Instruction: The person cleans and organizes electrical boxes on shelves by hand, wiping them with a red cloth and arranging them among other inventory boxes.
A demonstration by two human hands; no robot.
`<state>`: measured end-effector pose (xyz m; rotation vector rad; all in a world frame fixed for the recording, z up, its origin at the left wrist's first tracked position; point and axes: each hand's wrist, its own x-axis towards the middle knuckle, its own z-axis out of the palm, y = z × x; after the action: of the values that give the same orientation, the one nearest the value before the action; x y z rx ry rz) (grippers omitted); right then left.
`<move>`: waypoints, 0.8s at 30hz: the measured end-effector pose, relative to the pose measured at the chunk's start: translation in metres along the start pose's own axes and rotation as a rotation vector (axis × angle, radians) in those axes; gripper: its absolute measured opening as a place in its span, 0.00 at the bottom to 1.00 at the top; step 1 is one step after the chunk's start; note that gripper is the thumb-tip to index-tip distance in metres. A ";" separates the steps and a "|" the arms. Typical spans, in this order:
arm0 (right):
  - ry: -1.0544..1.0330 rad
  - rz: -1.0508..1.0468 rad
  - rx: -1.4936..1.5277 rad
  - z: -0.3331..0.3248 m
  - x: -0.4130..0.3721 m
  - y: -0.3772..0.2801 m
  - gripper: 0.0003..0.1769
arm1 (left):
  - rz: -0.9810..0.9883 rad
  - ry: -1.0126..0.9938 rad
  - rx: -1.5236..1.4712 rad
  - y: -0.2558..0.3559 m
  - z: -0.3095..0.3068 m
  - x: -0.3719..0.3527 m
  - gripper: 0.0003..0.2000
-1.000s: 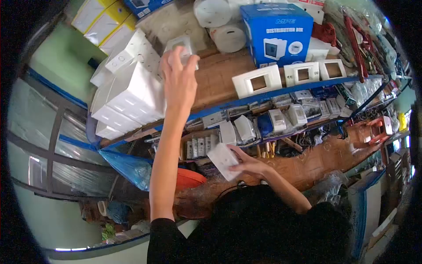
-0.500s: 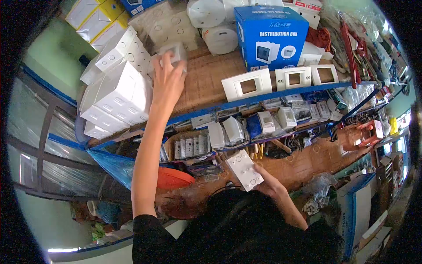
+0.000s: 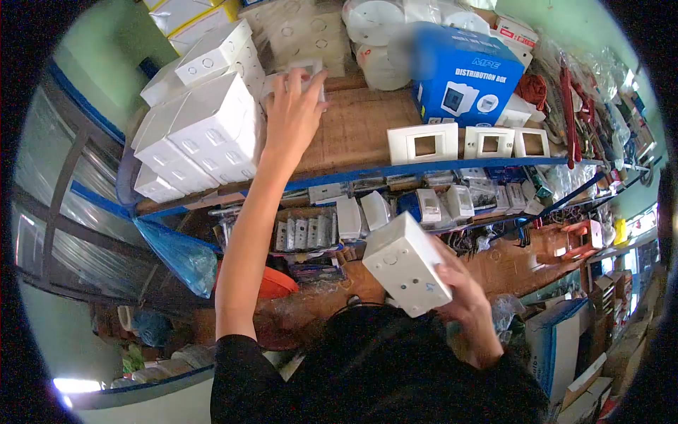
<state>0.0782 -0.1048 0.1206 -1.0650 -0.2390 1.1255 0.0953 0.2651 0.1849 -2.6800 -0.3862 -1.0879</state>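
Note:
My left hand [image 3: 295,113] reaches onto the top shelf, its bent fingers around the upper part of a small white box [image 3: 312,68] that the hand partly covers. Beside it on the left stand stacked white electrical boxes [image 3: 212,120] with round knockouts. Lower down, my right hand [image 3: 462,286] grips a white electrical back box [image 3: 406,272] by its right side. That box is tilted, and its face with holes and a small blue mark points towards me.
A blue distribution box carton [image 3: 466,74] stands on the wooden shelf [image 3: 353,134], with white frame plates [image 3: 424,144] along its blue front edge. Switches and sockets fill the shelf below. A blue plastic bag [image 3: 176,254] hangs at the left, near a red-orange round object [image 3: 272,283].
My right hand has raised and turned the back box, so more of its sides show. My left hand stays at the small white box, which looks less blurred. The view has shifted slightly.

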 end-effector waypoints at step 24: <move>0.953 -1.155 -1.691 0.138 0.245 -0.100 0.36 | -0.607 -0.212 -0.880 0.065 -0.111 -0.338 0.08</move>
<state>0.1652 0.1729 0.1892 -2.2499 -0.9262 -0.9970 -0.1890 0.1172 0.0171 -3.6011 -1.0109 -1.3604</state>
